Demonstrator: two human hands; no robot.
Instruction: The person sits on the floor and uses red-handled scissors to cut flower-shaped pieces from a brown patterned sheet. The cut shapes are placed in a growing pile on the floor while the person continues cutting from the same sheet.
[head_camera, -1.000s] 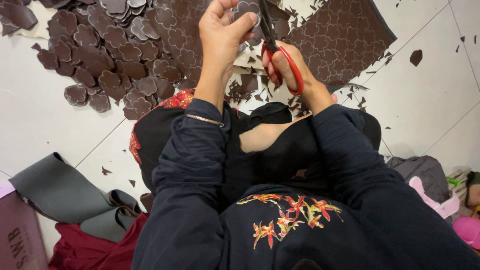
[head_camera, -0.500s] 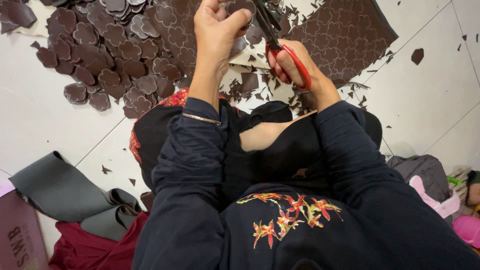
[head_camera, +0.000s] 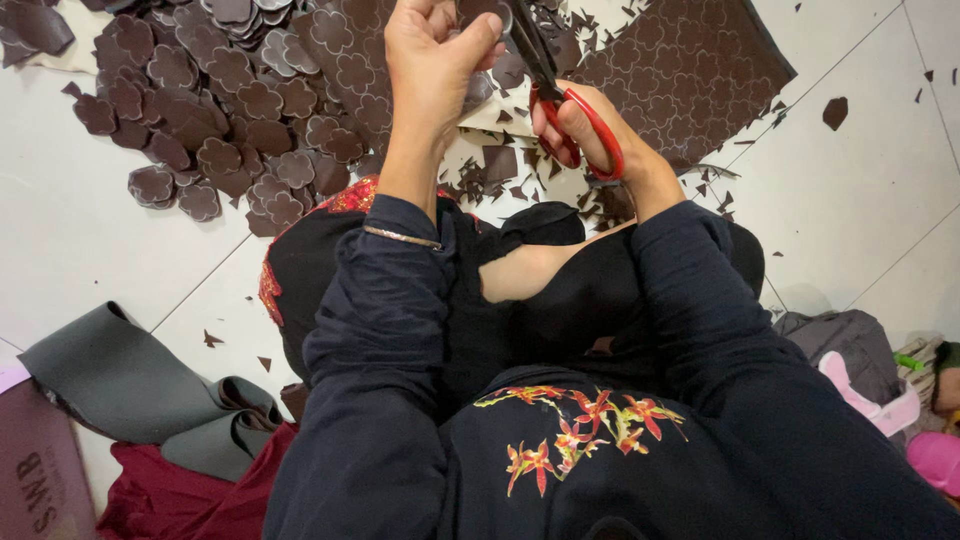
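Observation:
My left hand (head_camera: 432, 60) pinches a small brown flower-shaped piece (head_camera: 490, 18) near the top edge, mostly hidden by the fingers. My right hand (head_camera: 585, 135) grips red-handled scissors (head_camera: 560, 100) whose dark blades point up at that piece. Behind both hands lies a brown sheet (head_camera: 690, 70) embossed with flower outlines. A heap of cut brown flower pieces (head_camera: 220, 110) spreads over the white tiled floor at the upper left.
Small brown offcuts (head_camera: 500, 175) litter the floor under my hands; a larger scrap (head_camera: 835, 112) lies at right. Grey folded sheet material (head_camera: 130, 385) and dark red cloth (head_camera: 190, 500) sit lower left. Grey fabric (head_camera: 845, 345) and pink plastic things (head_camera: 880, 400) lie lower right.
Both hands have lifted slightly toward the top of the view, and the scissors have shifted around the held piece.

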